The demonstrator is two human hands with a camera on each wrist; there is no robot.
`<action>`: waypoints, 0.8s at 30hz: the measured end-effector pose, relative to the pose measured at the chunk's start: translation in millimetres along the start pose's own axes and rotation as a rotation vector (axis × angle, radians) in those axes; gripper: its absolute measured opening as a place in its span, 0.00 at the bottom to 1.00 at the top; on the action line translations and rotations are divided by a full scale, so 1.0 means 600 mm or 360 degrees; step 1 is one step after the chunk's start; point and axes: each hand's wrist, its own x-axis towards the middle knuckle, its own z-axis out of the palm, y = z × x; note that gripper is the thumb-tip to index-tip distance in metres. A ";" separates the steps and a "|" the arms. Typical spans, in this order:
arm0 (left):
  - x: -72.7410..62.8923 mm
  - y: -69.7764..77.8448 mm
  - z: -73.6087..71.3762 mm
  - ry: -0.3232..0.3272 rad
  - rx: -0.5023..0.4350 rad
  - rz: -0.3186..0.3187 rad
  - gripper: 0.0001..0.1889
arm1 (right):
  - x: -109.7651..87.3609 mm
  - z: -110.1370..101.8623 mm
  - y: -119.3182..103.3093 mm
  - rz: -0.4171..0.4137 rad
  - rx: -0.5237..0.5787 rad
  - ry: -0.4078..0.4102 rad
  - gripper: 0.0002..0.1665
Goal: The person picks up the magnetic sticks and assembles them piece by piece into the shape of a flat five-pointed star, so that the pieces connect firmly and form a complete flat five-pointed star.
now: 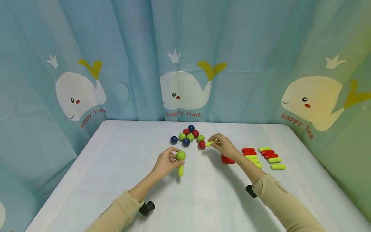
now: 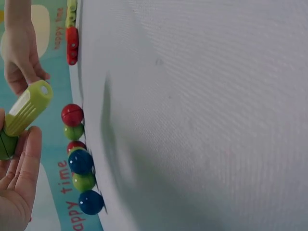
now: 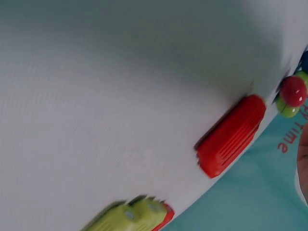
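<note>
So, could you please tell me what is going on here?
A person is handling balls and sticks at a white table. The left hand holds a green ball with a green stick against it. The right hand pinches a second green stick, its end close to a red ball; whether they touch is hard to tell. More balls lie farther back, and loose red and green sticks lie on the right.

Head camera faces forward, down; 2 closer, tilted wrist views share the balls (image 2: 81, 161).
</note>
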 end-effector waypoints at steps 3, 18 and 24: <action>0.000 -0.002 0.003 -0.0017 -0.0035 -0.0013 0.22 | -0.001 0.007 -0.008 0.0056 0.0115 -0.0025 0.11; 0.010 -0.002 0.010 0.0016 -0.0096 -0.0036 0.21 | 0.006 0.036 -0.069 0.0003 0.0486 -0.0188 0.13; 0.013 0.000 0.009 0.0013 -0.0121 -0.0029 0.21 | 0.008 0.046 -0.096 -0.0115 0.0517 -0.0278 0.12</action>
